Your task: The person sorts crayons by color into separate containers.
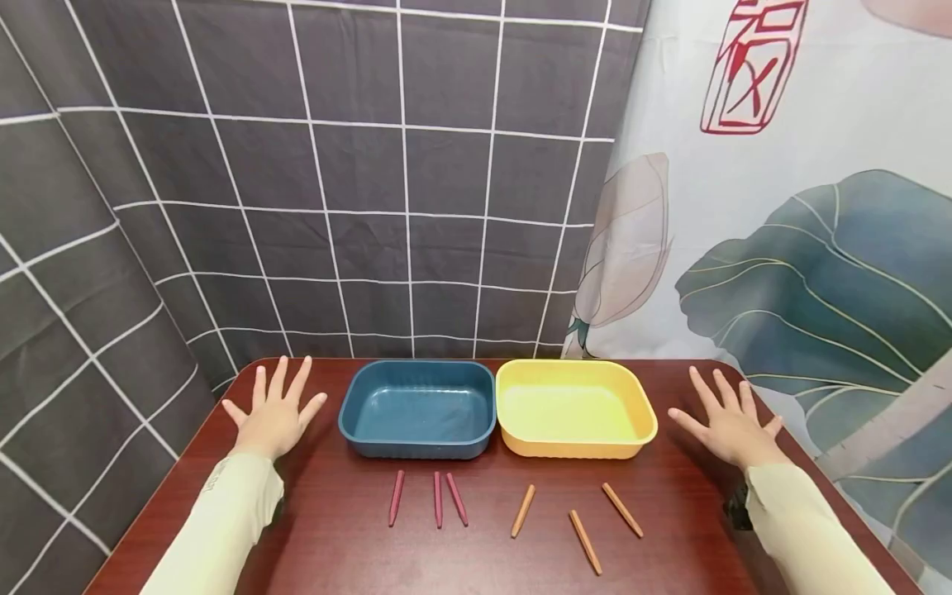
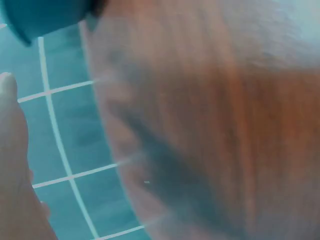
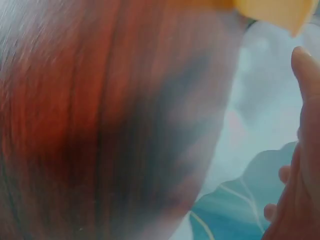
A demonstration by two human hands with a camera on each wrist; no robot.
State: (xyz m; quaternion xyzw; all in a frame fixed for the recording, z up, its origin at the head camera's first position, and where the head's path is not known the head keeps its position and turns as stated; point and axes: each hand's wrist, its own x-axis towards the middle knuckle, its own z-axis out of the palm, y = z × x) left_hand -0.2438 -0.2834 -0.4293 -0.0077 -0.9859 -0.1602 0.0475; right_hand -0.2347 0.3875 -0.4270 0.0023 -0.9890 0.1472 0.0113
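Observation:
My left hand is spread, fingers straight, over the table's left side, left of a blue tray. On the other side my right hand spreads its fingers to the right of a yellow tray. Both hands hold nothing. In front of the blue tray lie three dark red crayon-like sticks. Three orange-brown sticks of the same sort lie at angles before the yellow one. The left wrist view catches part of the left hand; the right hand edges into the right wrist view.
The two trays stand side by side near the back of the reddish-brown table. A dark gridded cloth hangs behind and to the left. At the right hangs a white cloth with leaf prints.

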